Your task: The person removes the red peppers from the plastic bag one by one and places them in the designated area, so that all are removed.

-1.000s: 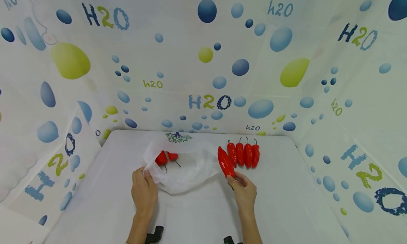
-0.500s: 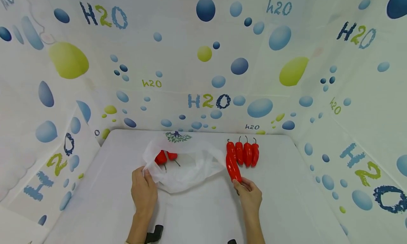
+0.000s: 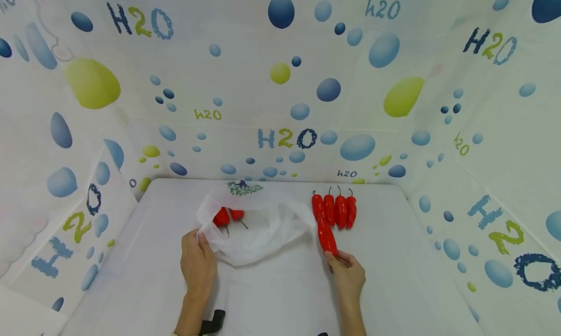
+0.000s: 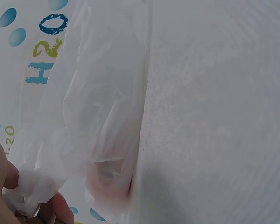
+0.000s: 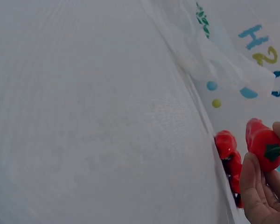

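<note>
My left hand (image 3: pixel 198 268) pinches the left edge of a thin white plastic bag (image 3: pixel 258 246), whose mouth gapes toward me. Inside its left part lie two red peppers (image 3: pixel 221 217) with dark stems. In my right hand (image 3: pixel 348 275) is a long red chili pepper (image 3: pixel 327 236), gripped at its stem end with the tip pointing away. That tip overlaps the leftmost of several red chili peppers (image 3: pixel 340 212) laid in a row. The right wrist view shows thumb and fingers around the held chili pepper (image 5: pixel 267 149), its green stem toward the camera.
A white table (image 3: pixel 403 277) lies under everything, with a tree print (image 3: pixel 243 187) at its far edge. Behind it and to the sides hang white sheets (image 3: pixel 245 73) with blue and green drops. A black object (image 3: pixel 214 322) is beside the left forearm.
My right hand has moved right and slightly toward me with the chili pepper, away from the bag's right edge. My left hand keeps its hold on the bag.
</note>
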Tool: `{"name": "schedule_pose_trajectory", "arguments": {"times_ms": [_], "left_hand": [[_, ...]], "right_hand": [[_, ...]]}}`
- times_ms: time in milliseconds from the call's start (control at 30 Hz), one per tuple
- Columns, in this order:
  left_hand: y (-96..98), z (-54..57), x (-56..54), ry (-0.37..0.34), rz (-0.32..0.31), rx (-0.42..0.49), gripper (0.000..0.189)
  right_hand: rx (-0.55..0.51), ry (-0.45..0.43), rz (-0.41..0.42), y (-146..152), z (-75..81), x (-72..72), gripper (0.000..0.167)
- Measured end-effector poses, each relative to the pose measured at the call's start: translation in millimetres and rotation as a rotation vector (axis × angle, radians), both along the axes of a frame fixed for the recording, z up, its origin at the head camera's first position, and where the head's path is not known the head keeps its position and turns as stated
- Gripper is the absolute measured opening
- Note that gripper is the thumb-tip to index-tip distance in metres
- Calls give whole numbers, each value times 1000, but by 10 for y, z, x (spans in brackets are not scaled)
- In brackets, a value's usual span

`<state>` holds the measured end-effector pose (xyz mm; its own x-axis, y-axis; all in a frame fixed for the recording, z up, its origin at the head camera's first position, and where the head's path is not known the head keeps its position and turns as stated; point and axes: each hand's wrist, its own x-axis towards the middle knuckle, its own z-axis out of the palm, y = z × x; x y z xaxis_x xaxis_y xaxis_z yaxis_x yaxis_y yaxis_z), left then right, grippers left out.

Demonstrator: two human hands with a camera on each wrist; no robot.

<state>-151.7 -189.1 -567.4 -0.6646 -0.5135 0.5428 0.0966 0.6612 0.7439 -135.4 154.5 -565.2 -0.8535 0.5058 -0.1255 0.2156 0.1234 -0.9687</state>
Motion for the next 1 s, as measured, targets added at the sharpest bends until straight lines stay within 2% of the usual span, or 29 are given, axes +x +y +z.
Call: {"name": "schedule_pose_trajectory", "arguments": {"times_ms": [167,367,567,767,1000], "left_hand": [[3,2,-5,2,1,6,24],[-1,-18,-15,-32,-4,18,26],[-3,-22,-14,-33,-5,13,26],[-3,-14,-11,-23,-6,6,26],[-6,-16,-9,-31,-5,11,25]], "right_hand": [[18,-20,-21,40,-38,11,52],[61,-40,-40,72,-83,13,50],[95,-33,-57,99,-125,18,50],[131,-43,-52,118,-152,18,50],[153,-83,-8,118,-141,22,52]]}}
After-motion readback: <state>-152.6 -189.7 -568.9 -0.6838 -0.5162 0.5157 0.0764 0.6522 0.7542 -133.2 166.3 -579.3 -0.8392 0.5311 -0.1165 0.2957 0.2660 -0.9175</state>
